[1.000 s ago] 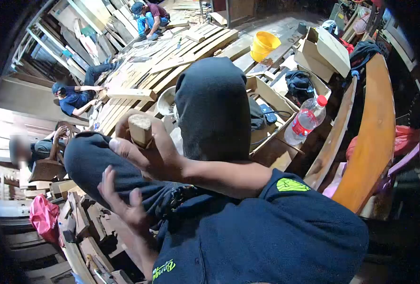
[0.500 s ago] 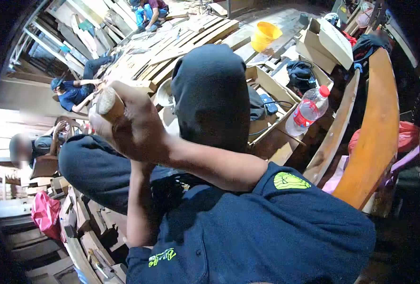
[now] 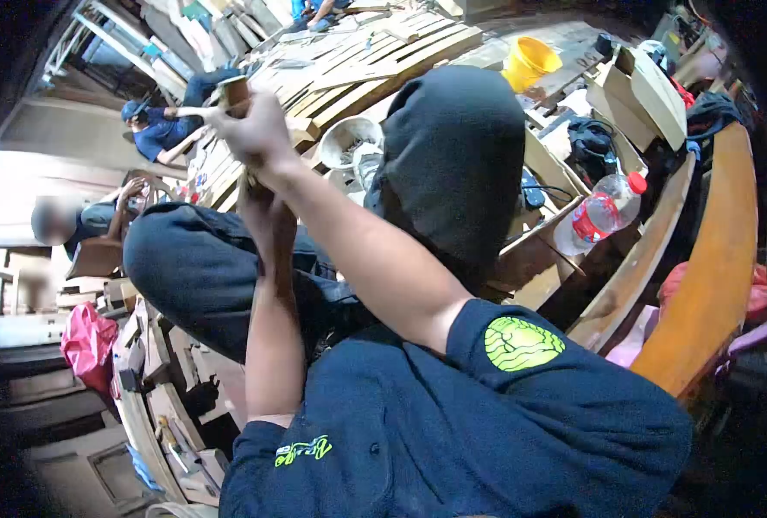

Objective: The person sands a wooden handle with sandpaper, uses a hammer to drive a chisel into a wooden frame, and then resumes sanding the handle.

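In the head view my right hand (image 3: 263,134) is closed round a short wooden piece (image 3: 236,93) whose blunt, pale end sticks out above the fist. Directly below it, in front of my bent legs, is my left hand (image 3: 269,216). Its fingers are curled and lie partly in shadow; what they grip is hidden by the right hand and wrist. My dark-trousered knees (image 3: 453,164) rise on both sides of the hands. Between the raised knee and the right forearm stands a white bucket (image 3: 349,142).
A plastic bottle (image 3: 599,216) with a red cap stands by cardboard boxes on the right. Beyond it curves an orange-brown wooden board (image 3: 703,268). Stacked planks (image 3: 383,69) and a yellow bucket (image 3: 530,62) lie ahead. Several people work at left and back, one in a cap (image 3: 163,129).
Both hands have moved up and away from my body, the right arm stretching out. The view has shifted, so the knees and bottle sit further right and the white bucket shows more.
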The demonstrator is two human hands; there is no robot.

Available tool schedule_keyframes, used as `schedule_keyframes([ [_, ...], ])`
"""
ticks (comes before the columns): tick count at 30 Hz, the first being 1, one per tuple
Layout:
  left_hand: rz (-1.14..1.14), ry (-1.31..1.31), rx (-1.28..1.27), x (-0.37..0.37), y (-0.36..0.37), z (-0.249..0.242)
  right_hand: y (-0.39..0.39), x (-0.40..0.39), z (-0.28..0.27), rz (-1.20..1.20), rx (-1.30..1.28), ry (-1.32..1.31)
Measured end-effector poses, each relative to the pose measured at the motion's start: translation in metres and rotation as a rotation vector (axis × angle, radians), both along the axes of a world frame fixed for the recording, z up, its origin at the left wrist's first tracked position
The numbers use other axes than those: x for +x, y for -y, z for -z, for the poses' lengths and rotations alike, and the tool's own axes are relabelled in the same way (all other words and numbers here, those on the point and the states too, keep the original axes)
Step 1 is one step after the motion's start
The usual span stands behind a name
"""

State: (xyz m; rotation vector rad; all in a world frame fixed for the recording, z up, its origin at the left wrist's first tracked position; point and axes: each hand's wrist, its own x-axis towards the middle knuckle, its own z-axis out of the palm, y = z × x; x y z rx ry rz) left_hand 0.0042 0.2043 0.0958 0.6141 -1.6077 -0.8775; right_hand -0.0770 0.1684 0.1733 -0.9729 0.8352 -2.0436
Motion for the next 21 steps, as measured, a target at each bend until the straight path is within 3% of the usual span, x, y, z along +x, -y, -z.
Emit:
schedule_keyframes([
  [1, 0.002, 0.122, 0.012, 0.004, -0.003, -0.002, 0.007, -0.002, 0.015, -0.137, 0.110, 0.040],
  [2, 0.055, -0.013, 0.240, 0.002, -0.007, 0.005, 0.003, 0.000, 0.018, -0.080, 0.141, 0.207],
  [3, 0.127, -0.056, 0.318, 0.004, -0.010, 0.007, -0.003, -0.004, 0.022, -0.059, 0.215, 0.161],
  [5, 0.024, 0.150, 0.187, 0.000, -0.012, 0.003, -0.007, -0.006, 0.021, -0.017, 0.234, 0.105],
  [7, -0.005, 0.170, 0.146, 0.002, -0.014, -0.003, -0.010, -0.005, 0.017, -0.036, 0.205, 0.065],
  [9, -0.039, 0.188, 0.106, 0.005, -0.017, -0.010, -0.014, -0.005, 0.014, -0.114, 0.010, -0.007],
  [12, -0.032, 0.195, 0.623, 0.004, -0.031, -0.029, -0.021, -0.019, 0.011, -0.545, -0.028, 0.164],
  [13, 0.169, 0.136, 0.711, 0.010, -0.031, -0.029, -0.024, -0.026, 0.011, -0.682, -0.023, 0.177],
  [15, 0.238, 0.057, 0.748, 0.012, -0.024, -0.026, -0.031, -0.029, 0.004, -0.582, 0.060, 0.204],
  [16, 0.177, 0.190, 0.700, 0.015, -0.014, -0.022, -0.027, -0.026, 0.008, -0.447, 0.044, 0.224],
  [17, -0.098, 0.409, 0.384, 0.009, -0.012, -0.013, -0.020, -0.023, 0.013, -0.309, 0.029, 0.243],
  [19, -0.404, 0.563, -0.015, 0.000, -0.011, -0.005, 0.017, -0.011, 0.038, 0.141, 0.149, 0.377],
  [21, -0.391, 0.414, 0.139, -0.012, -0.013, -0.002, 0.006, -0.018, 0.036, 0.176, 0.097, 0.336],
])
